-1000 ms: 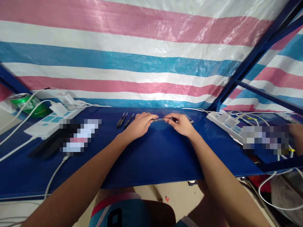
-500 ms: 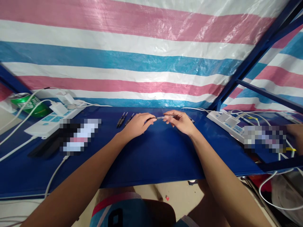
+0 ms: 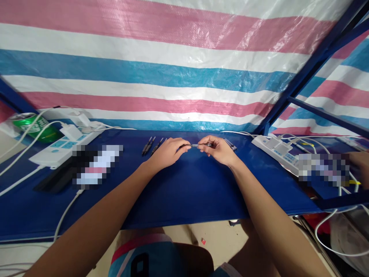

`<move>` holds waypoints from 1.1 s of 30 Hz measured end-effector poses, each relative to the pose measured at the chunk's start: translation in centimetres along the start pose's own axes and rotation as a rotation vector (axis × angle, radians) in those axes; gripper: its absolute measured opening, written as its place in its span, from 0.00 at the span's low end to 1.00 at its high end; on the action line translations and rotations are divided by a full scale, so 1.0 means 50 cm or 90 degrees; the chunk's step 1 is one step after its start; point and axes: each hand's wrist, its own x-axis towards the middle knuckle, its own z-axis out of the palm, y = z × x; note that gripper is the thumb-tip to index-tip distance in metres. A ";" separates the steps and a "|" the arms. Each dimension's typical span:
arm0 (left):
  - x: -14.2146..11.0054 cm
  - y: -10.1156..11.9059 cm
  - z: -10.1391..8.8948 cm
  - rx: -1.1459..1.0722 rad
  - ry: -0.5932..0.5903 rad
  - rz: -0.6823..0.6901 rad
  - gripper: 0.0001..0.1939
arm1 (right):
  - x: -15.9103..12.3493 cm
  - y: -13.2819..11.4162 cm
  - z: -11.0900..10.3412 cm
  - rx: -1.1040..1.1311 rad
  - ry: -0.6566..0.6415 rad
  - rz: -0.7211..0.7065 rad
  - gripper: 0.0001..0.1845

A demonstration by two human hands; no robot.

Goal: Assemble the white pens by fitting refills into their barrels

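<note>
A slim pen (image 3: 194,145) lies crosswise between my two hands, a little above the blue tabletop (image 3: 190,184). My left hand (image 3: 172,149) pinches its dark left end between thumb and fingers. My right hand (image 3: 216,149) has its fingertips closed on the right end, and a dark and clear stretch of the pen shows among the fingers. Left of my left hand lie several dark pens (image 3: 149,146), partly behind that hand. Just behind my right hand are a few thin, pale, rod-like pieces (image 3: 230,144), partly covered.
On the left stand a white power strip (image 3: 65,148) with plugs, a green can (image 3: 40,129) and a blurred-out phone (image 3: 99,165) on a cable. To the right are another power strip (image 3: 276,152), a blue metal frame (image 3: 325,111) and another person's hand (image 3: 359,163). Striped sheeting (image 3: 173,73) hangs behind.
My right hand has shifted slightly, its fingers drawn in along the pen. More of the pale pieces behind it shows now. My left hand has barely moved.
</note>
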 end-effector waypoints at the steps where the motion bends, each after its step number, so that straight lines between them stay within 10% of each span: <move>1: 0.000 0.000 0.001 -0.002 -0.001 -0.001 0.18 | 0.000 0.000 0.000 -0.005 0.001 -0.001 0.23; 33: 0.008 -0.052 -0.028 -0.074 0.075 -0.104 0.08 | 0.009 0.019 -0.048 0.045 0.096 -0.008 0.25</move>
